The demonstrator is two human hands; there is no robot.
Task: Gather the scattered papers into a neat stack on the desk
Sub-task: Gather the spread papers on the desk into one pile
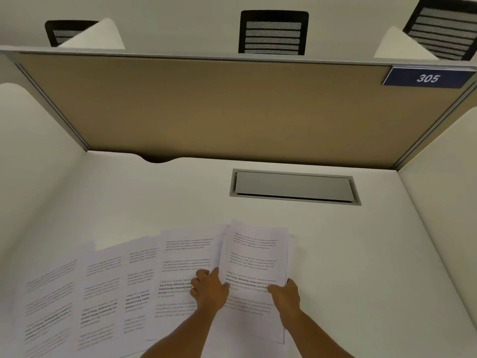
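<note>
Several printed white sheets lie on the white desk [361, 254]. A small stack of papers [254, 257] sits at centre right, its edges slightly uneven. My left hand [210, 289] grips the stack's left edge, thumb on top. My right hand [285, 293] holds its lower right edge, thumb on the page. To the left, overlapping sheets fan out: one [180, 262] right beside the stack, another [139, 280], another [102, 293], and the far-left sheet [49, 301].
A grey cable hatch [294, 187] is set into the desk behind the papers. A tan partition [219, 107] with a "305" plate [427, 78] closes the back; white side panels flank the desk. Black chairs [273, 32] stand beyond.
</note>
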